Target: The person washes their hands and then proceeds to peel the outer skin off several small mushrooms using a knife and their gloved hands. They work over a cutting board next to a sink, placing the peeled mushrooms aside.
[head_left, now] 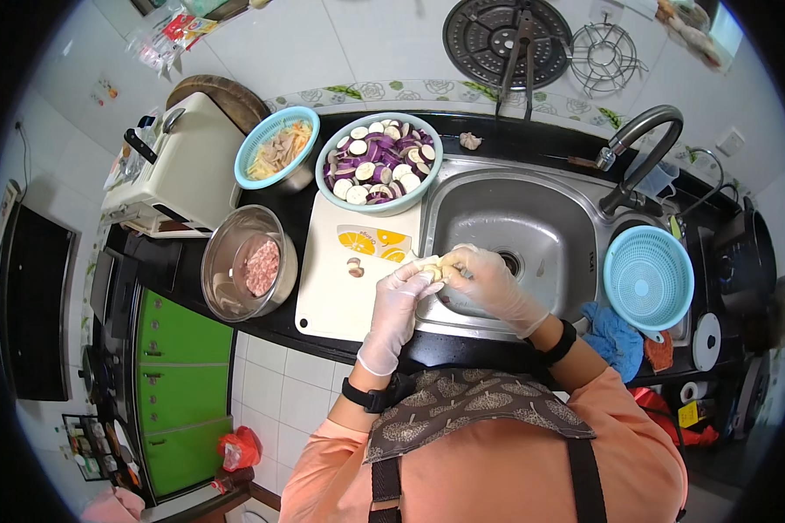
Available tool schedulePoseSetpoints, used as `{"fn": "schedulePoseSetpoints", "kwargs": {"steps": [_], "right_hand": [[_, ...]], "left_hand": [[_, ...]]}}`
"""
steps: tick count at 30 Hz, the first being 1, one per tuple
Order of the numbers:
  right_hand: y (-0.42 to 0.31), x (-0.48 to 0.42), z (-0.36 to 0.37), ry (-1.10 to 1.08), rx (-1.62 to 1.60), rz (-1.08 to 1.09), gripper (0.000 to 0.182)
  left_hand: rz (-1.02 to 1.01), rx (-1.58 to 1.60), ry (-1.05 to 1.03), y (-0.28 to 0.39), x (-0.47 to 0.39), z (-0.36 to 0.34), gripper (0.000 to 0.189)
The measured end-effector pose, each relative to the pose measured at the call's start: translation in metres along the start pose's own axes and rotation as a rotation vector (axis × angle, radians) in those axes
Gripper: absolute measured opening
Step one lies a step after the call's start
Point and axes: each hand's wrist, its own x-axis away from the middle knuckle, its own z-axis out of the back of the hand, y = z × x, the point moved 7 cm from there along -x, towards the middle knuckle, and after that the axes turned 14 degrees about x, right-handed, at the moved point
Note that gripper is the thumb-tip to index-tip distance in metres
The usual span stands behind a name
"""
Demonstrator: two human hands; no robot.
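Note:
Both my hands wear clear disposable gloves and meet over the left rim of the steel sink [517, 180]. My left hand [402, 287] pinches pale garlic cloves [434, 271] between thumb and fingers. From the other side, my right hand [481, 278] grips the same garlic, its fingertips partly hiding it. Left of them lies a white cutting board [330, 301] with a few small garlic cloves [354, 267] on it. An orange-slice pattern [374, 242] shows near the board's right edge; whether it is printed on a knife blade or the board, I cannot tell.
A basin of sliced eggplant [379, 163] overlaps the board's far edge. Left stand a steel bowl of minced meat [261, 268] and a blue colander of shredded food [278, 153]. A garlic bulb [470, 140] lies behind the sink. Rightward are a faucet [647, 157], blue colander [641, 287] and blue cloth [611, 340].

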Motion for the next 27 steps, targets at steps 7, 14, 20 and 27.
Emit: {"fn": "schedulePoseSetpoints", "kwargs": {"steps": [7,14,20,27], "right_hand": [[0.037,0.016,0.009,0.091,-0.365,-0.409,0.011],[0.058,0.042,0.027,-0.022,0.543,-0.188,0.023],[-0.019,0.023,0.035,0.309,0.499,0.068,0.021],[-0.016,0.023,0.032,0.419,0.474,0.117,0.018]], "left_hand": [[0.074,0.047,-0.061,-0.007,-0.004,-0.004,0.030],[0.068,0.110,-0.031,-0.011,-0.011,-0.017,0.035],[0.051,0.188,0.033,-0.018,-0.021,-0.032,0.032],[-0.042,0.290,0.125,-0.020,-0.016,-0.035,0.035]]}}
